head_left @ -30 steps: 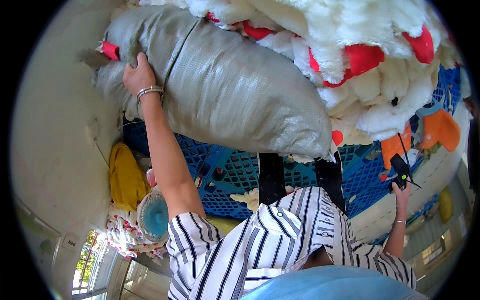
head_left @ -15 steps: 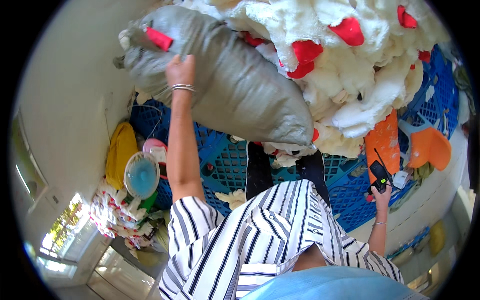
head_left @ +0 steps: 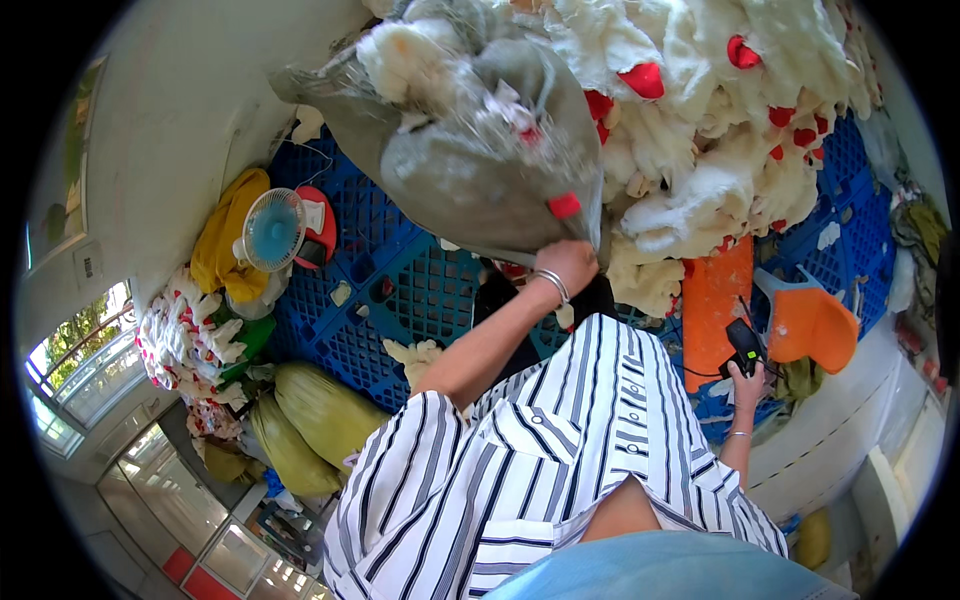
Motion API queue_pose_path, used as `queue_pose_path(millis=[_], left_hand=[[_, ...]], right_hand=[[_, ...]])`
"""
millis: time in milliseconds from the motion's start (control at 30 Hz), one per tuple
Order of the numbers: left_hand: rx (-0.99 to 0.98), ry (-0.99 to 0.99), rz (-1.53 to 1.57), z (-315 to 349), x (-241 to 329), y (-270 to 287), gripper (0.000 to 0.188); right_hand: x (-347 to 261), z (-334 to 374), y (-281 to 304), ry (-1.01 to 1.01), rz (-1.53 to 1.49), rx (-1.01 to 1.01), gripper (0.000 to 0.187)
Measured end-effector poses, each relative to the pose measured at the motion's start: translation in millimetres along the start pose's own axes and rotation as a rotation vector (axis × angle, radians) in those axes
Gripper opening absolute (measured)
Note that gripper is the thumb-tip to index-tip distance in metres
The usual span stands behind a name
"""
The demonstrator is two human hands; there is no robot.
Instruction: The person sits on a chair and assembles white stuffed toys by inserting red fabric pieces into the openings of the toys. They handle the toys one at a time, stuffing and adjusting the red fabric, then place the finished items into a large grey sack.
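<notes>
My left hand [head_left: 568, 268] is closed on the edge of a large grey woven sack [head_left: 450, 190], near its lower right corner. A small red patch [head_left: 564, 205] shows on the sack just above my fingers. The sack gapes, and white fluffy plush pieces [head_left: 410, 60] with loose fibres lie at its upper part, blurred by motion. Out to the right, my right hand [head_left: 746, 386] grips a black handheld device [head_left: 744, 348] with a small yellow-green mark and a thin black cord or antenna. Beside the sack rises a big heap of white plush pieces [head_left: 690, 180] with red parts.
Blue plastic pallets [head_left: 350, 240] cover the floor. At left stand a small fan [head_left: 273, 230], a yellow cloth [head_left: 222, 235] and full olive sacks [head_left: 325, 415]. An orange board [head_left: 716, 300] and an orange chair [head_left: 815, 325] are at right, beside the wall.
My left hand has swung right and down, turning the sack from a closed, lying bulk to a gaping one with white pieces showing. My right hand still holds the black device.
</notes>
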State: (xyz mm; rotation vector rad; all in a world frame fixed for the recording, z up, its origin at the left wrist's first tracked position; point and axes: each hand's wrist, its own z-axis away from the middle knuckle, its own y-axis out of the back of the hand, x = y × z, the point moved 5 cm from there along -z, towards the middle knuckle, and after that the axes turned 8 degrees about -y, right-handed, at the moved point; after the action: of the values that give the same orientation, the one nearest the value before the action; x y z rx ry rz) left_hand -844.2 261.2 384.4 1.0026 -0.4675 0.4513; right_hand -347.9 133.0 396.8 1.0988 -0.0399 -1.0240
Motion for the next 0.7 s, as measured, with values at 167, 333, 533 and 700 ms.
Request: queue_pose_path(millis=[167,333,533,700], left_hand=[[-0.109,0.023,0.063,70.2,-0.4,-83.6,0.023],[-0.044,-0.029,0.099,115.3,-21.1,-147.0,0.02],[0.081,-0.1,0.191,164.6,-68.0,-194.5,0.021],[0.076,-0.101,0.132,238.4,-125.7,-234.7,0.019]], right_hand=[[35.4,18.0,19.9,0.037,-0.044,-0.005,0.078],[86.4,47.8,18.8,0.059,-0.012,0.008,0.078],[102.2,106.0,0.4,0.08,0.158,-0.011,0.086],[130.4,195.1,-30.5,0.261,0.009,0.034,0.057]])
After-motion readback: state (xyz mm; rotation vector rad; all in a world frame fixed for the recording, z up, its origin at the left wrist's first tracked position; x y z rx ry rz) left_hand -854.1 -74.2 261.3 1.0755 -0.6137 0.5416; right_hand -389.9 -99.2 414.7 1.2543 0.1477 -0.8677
